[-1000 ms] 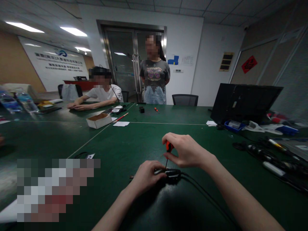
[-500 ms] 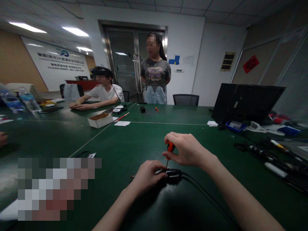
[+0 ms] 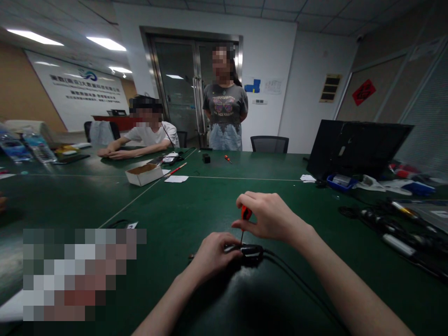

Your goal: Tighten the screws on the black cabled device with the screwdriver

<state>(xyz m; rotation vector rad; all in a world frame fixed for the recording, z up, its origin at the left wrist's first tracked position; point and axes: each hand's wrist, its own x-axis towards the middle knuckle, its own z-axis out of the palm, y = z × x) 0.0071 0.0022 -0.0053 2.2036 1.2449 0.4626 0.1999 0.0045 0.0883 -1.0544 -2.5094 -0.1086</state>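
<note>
My right hand (image 3: 269,214) grips an orange-and-black screwdriver (image 3: 247,213) by its handle, fingers wrapped over the top. The screwdriver stands nearly upright, its thin shaft pointing down at a black corded device (image 3: 252,252) lying on the green table (image 3: 189,210). Whether the tip sits in a screw is too small to make out. My left hand (image 3: 213,254) is closed around the left part of that device, its fingertips beside the shaft. A black cable (image 3: 290,270) runs from the device's right end toward the lower right. Much of the device's left side is hidden under my left hand.
Another screwdriver (image 3: 227,159) and a small black block (image 3: 206,158) lie farther back. An open white box (image 3: 143,174) stands to the left. Tangled cables (image 3: 378,221) and a black monitor (image 3: 357,151) occupy the right. One person (image 3: 226,107) stands across the table; another (image 3: 150,135) sits.
The camera view has shifted slightly. Both hands keep their hold, and the screwdriver stays upright over the device with hardly any visible movement.
</note>
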